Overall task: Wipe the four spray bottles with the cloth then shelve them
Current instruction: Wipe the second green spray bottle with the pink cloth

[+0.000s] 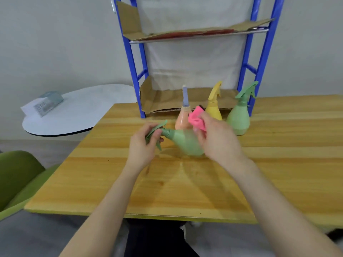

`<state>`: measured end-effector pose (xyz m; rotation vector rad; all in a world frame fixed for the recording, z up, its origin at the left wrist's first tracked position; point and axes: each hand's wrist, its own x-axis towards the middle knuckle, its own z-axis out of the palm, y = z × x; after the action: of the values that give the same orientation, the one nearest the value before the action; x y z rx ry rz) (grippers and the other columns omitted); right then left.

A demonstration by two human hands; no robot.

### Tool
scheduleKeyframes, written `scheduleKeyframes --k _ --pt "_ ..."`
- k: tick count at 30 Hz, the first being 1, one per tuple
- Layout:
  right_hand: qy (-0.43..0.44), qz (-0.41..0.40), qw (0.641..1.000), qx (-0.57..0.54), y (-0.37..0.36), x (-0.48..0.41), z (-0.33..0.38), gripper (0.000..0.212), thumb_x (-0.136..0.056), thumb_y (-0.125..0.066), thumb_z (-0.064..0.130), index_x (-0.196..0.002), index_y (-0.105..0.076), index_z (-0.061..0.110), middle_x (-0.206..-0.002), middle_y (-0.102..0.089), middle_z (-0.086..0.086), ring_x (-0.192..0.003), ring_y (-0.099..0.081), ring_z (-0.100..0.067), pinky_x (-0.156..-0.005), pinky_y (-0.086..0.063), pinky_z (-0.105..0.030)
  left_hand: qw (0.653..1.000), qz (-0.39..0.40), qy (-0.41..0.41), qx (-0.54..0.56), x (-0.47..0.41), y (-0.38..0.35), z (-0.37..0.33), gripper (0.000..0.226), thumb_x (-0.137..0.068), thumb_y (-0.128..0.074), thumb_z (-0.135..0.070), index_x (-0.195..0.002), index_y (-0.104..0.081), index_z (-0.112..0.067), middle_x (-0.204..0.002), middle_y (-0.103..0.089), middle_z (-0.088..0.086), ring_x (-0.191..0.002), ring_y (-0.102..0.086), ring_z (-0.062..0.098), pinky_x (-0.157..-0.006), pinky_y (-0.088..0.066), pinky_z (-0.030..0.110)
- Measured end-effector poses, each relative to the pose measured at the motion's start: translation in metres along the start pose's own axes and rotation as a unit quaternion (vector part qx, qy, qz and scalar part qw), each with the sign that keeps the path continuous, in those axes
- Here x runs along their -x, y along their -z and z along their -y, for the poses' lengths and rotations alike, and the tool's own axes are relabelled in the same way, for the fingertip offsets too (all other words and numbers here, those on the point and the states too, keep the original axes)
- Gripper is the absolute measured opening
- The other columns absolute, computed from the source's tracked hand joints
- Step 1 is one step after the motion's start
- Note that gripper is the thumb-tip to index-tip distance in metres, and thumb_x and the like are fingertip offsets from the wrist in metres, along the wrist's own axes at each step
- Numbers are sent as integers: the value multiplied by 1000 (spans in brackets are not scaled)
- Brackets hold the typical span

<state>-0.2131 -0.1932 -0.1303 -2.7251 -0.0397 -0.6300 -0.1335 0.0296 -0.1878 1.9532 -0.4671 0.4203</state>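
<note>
As the left hand (144,145) grips a tilted pale-green bottle (183,143), the right hand (219,140) clutches a pink cloth (196,119).

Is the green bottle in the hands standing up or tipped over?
Tipped sideways. The left hand grips the green bottle by its sprayer; its fat bottom points toward the right hand holding the pink cloth.
</note>
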Motion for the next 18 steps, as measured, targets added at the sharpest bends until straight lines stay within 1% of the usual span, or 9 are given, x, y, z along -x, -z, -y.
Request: scheduleKeyframes --k 1,2,3,4,7,10,13,16,18 --pt "26 60 998 -2 -7 7 2 50 -101 -57 58 -139 -59 24 -123 -73 -2 -117 -69 -30 -82 -51 -38 1000 -6 -3 12 3 -8 2 15 -111 -60 -21 -122 -69 -16 -98 -79 -1 -82 -80 15 -81 -66 43" --pt "34 108 993 -9 -12 10 -1 65 -97 -52 70 -145 -60 27 -142 -67 2 -135 -59 -25 -102 -51 -39 1000 -16 -6 24 5 -14 4 15 -112 -60 -21 -122 -68 -16 -96 -78 -1 -82 -79 16 -80 -65 44" --pt "33 121 992 -21 -13 10 -7 71 -96 -46 74 -147 -61 27 -152 -61 5 -143 -50 -22 -116 -45 -41 999 -24 -8 32 5 -18 6 14 -112 -59 -21 -122 -68 -17 -94 -78 -1 -82 -78 16 -80 -65 44" --pt "36 104 993 -31 -14 5 -16 68 -99 -42 71 -146 -63 27 -152 -61 6 -143 -48 -21 -120 -42 -44 999 -26 -11 36 5 -21 8 14 -112 -59 -21 -122 -68 -17 -92 -77 -1 -83 -77 16 -81 -64 43" --pt "72 59 995 25 -27 -5 -36 56 -105 -49 56 -152 -55 25 -148 -57 4 -138 -47 -23 -114 -45 -50 999 -6 -16 45 11 -33 11 16 -112 -59 -21 -125 -68 -16 -89 -77 1 -86 -77 17 -85 -62 43" --pt "108 70 992 16 -52 -5 -50 60 -108 -49 51 -159 -44 21 -161 -44 1 -156 -32 -23 -129 -30 -50 997 15 -13 74 23 -43 15 18 -111 -60 -20 -128 -66 -19 -93 -79 2 -90 -80 17 -86 -65 43" --pt "101 92 988 -66 -50 -5 -65 52 -113 -39 48 -163 -37 34 -172 -31 10 -163 -18 -11 -134 -17 -39 998 -7 -25 64 25 -37 20 19 -111 -61 -17 -128 -66 -19 -90 -79 0 -90 -79 16 -87 -63 37" --pt "93 115 984 -101 -43 -5 -74 53 -114 -36 49 -166 -32 38 -174 -27 13 -162 -21 -8 -131 -24 -35 998 -27 -31 52 24 -32 21 18 -111 -60 -17 -128 -67 -19 -88 -78 0 -88 -78 17 -86 -63 35" --pt "93 77 989 -82 -48 -5 -66 51 -114 -35 48 -163 -40 34 -168 -40 10 -156 -34 -13 -128 -35 -40 998 -31 -44 39 24 -33 19 19 -111 -60 -17 -128 -66 -24 -88 -77 -1 -87 -76 14 -86 -62 32"
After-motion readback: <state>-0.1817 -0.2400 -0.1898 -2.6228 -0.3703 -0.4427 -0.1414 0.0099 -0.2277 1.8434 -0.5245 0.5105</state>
